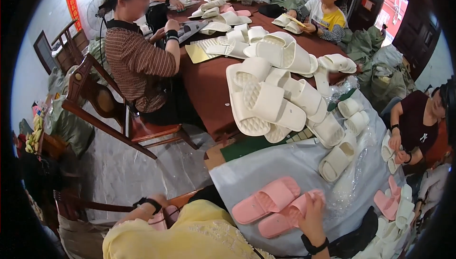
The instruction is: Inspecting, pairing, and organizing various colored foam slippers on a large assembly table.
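Two pink slippers lie side by side on the pale plastic sheet in front of me. My right hand [313,215] has its fingers wrapped round the upper of the nearer pink slipper [277,224]. Just beyond it rests the other pink slipper [267,199], which neither hand touches. Off to my left, by the chair, my left hand [156,200] is blurred, and its fingers do not show clearly. More pink footwear [158,219] sits close below that hand, partly hidden by my yellow top; I cannot tell whether the hand touches it.
A heap of cream slippers [275,100] covers much of the red-brown table [202,100]. Pale plastic sheeting [247,164] spreads over the near end. Co-workers handle slippers on the left, far and right sides. Wooden chairs [102,102] stand at left; sacks [380,69] are piled at far right.
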Action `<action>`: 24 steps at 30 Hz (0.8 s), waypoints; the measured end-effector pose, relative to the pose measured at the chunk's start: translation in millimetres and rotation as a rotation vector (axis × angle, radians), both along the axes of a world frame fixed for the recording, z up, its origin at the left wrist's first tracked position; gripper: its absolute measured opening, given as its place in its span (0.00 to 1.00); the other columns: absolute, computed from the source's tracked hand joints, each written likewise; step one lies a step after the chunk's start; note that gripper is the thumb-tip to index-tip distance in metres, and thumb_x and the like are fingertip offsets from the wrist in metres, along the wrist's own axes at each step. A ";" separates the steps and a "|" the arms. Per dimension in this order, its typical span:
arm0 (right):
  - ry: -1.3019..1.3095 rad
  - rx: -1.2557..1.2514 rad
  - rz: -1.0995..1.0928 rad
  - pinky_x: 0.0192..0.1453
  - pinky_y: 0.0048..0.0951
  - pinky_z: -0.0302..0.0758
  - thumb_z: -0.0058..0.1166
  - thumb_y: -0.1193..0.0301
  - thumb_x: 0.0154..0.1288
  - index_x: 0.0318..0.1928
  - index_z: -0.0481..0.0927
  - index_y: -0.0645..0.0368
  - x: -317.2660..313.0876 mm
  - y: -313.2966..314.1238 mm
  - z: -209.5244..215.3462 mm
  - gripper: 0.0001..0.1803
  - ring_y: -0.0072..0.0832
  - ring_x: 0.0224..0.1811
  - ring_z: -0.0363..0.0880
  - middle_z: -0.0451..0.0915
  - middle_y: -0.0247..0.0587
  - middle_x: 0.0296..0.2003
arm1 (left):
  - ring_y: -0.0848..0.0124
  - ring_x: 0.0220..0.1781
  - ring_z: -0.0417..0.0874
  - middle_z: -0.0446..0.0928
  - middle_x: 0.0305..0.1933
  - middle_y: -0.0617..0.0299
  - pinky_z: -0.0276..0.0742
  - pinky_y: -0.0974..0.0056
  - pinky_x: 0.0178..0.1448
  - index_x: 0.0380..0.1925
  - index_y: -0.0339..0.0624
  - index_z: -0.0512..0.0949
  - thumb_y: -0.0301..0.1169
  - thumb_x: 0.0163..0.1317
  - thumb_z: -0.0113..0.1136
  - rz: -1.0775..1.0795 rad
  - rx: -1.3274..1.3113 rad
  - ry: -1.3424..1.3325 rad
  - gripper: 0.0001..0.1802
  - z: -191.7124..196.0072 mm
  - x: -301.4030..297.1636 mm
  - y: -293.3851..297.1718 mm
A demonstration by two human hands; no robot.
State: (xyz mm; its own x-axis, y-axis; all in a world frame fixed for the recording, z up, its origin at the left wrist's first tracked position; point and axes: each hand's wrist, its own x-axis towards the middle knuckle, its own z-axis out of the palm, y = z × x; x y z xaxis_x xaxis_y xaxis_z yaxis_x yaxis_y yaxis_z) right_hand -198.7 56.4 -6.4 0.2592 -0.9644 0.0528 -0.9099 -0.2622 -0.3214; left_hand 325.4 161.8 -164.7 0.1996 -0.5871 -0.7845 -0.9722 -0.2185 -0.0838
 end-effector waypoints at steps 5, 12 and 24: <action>-0.159 0.113 0.082 0.61 0.45 0.59 0.58 0.72 0.43 0.57 0.64 0.63 28.2 -4.7 31.9 0.36 0.53 0.56 0.60 0.62 0.58 0.51 | 0.64 0.26 0.81 0.79 0.24 0.57 0.76 0.60 0.31 0.39 0.40 0.76 0.43 0.62 0.53 0.206 -0.865 0.878 0.17 122.7 -111.8 -139.2; -0.040 0.157 0.203 0.59 0.47 0.59 0.66 0.59 0.38 0.54 0.67 0.62 39.9 -23.9 15.0 0.40 0.54 0.57 0.59 0.64 0.54 0.51 | 0.49 0.50 0.74 0.66 0.53 0.37 0.73 0.56 0.51 0.62 0.33 0.53 0.43 0.54 0.60 -0.442 -0.512 1.083 0.42 102.5 -228.5 -176.4; -0.019 0.521 -0.134 0.55 0.45 0.64 0.73 0.46 0.23 0.57 0.62 0.62 59.5 -45.7 -18.5 0.58 0.54 0.51 0.63 0.62 0.57 0.48 | 0.46 0.45 0.75 0.68 0.47 0.40 0.73 0.53 0.45 0.56 0.33 0.58 0.29 0.49 0.59 -0.371 -0.507 1.108 0.33 63.1 -254.4 -173.5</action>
